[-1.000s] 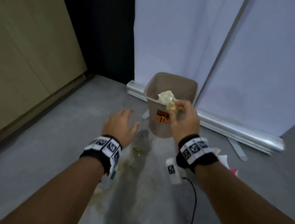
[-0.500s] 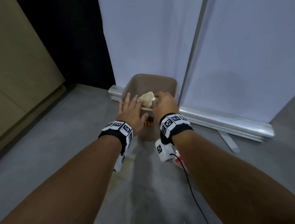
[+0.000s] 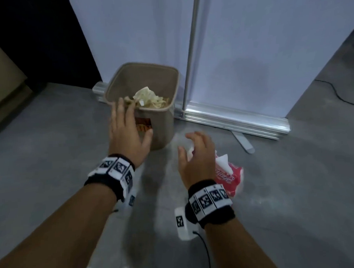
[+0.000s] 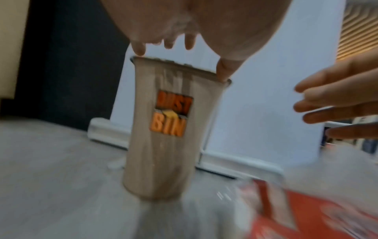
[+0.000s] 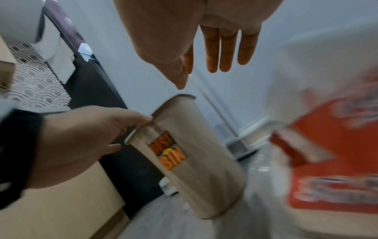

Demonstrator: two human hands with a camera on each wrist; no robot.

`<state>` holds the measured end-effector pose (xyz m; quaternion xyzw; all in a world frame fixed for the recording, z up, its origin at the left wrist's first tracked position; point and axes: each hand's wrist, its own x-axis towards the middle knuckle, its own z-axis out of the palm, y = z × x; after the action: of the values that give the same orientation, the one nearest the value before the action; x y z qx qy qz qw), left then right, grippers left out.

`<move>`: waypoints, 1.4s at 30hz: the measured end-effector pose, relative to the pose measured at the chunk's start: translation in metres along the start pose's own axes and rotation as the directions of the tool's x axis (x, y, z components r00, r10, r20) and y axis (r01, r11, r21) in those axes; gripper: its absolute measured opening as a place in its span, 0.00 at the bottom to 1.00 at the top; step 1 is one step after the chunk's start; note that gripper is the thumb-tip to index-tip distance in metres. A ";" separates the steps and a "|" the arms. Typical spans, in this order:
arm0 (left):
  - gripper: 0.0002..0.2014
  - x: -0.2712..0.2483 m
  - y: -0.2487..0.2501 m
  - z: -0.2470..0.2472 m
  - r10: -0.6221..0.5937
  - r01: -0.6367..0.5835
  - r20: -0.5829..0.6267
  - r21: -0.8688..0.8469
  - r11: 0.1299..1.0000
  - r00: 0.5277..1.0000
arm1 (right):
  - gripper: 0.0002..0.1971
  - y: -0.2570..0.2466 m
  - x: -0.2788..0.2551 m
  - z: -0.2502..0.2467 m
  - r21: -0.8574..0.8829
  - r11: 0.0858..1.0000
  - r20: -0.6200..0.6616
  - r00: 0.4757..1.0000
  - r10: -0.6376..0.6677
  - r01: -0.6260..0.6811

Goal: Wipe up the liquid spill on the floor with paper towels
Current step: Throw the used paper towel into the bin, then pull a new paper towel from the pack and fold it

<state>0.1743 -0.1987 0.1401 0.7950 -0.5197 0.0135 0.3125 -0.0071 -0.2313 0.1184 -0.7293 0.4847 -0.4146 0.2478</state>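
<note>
A tan dust bin (image 3: pixel 161 122) stands on the grey floor (image 3: pixel 50 139) in the upper middle of the head view, its orange "DUST BIN" label (image 4: pixel 170 115) facing the camera. Crumpled, yellow-stained paper towels (image 3: pixel 148 97) lie inside it, filling the lower part of its opening.

The left hand (image 3: pixel 127 132) rests against the bin's near left corner: its fingers (image 3: pixel 120 108) reach up to the rim, and the thumb lies across the front wall beside the label. The fingers are extended rather than wrapped around the bin, and the left wrist view shows the fingertips just at the rim's edge.

The right hand (image 3: pixel 197 159) hovers lower and to the right of the bin, apart from it, with its fingers (image 5: pixel 227 51) straight and loosely spread, holding nothing. Just under and to the right of this hand, a red and white pack of paper towels (image 3: pixel 230 178) lies on the floor, with a white sheet (image 3: pixel 223 160) sticking up from its top.

Behind the bin, a white banner (image 3: pixel 249 49) rises from a silver base rail (image 3: pixel 236 119) that runs along the floor toward the right of the frame. The floor in front of the bin looks faintly streaked; whether it is wet cannot be told.
</note>
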 end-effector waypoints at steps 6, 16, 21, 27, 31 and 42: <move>0.43 -0.094 0.048 0.075 -0.084 0.127 0.460 -0.065 0.990 0.884 | 0.27 0.060 -0.019 -0.028 -0.352 0.916 -0.014 0.980 0.199 -0.191; 0.62 -0.106 0.063 0.171 -0.184 0.156 0.708 0.105 0.982 0.682 | 0.23 0.109 -0.016 -0.042 -0.395 0.847 0.193 0.870 0.455 -0.355; 0.62 -0.115 0.064 0.185 -0.222 0.155 0.686 0.159 0.975 0.693 | 0.13 0.118 -0.025 -0.046 -0.381 0.844 0.268 0.829 0.491 -0.377; 0.61 -0.123 0.061 0.191 -0.200 0.156 0.654 0.126 0.980 0.729 | 0.02 0.100 -0.007 -0.069 -0.212 0.924 0.277 0.888 0.368 -0.317; 0.62 -0.124 0.060 0.192 -0.200 0.161 0.641 0.120 0.980 0.741 | 0.03 0.076 0.012 -0.086 -0.175 0.961 0.368 0.891 0.266 -0.215; 0.50 -0.121 0.051 0.146 -0.189 0.366 0.585 -0.200 0.909 0.789 | 0.05 -0.016 0.040 -0.124 0.323 0.926 0.454 0.890 0.028 -0.194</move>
<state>0.0314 -0.1876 0.0055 0.7752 -0.4593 -0.3431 0.2653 -0.0965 -0.2561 0.2112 -0.7167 0.3732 -0.3048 0.5042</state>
